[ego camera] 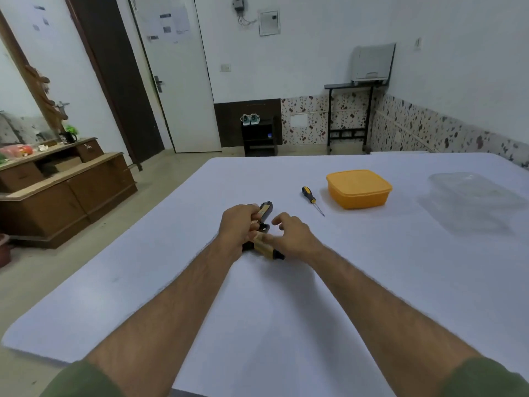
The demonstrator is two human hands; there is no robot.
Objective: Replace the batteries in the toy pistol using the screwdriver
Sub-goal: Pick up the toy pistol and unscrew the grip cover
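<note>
A black and gold toy pistol [265, 247] lies on the white table [286, 310], barrel toward me and grip pointing away. My left hand [237, 227] grips its grip end, fingers curled round it. My right hand [294, 234] hovers just right of the pistol with fingers loosely spread; one fingertip seems to touch the gold part near the trigger. A screwdriver [312, 199] with a black and yellow handle lies on the table to the right, beyond my hands, tip toward me. No batteries show.
An orange lidded box [359, 188] stands right of the screwdriver. A clear plastic container [472, 200] sits near the table's right edge. A wooden cabinet [57, 190] is on the floor at left, a door behind.
</note>
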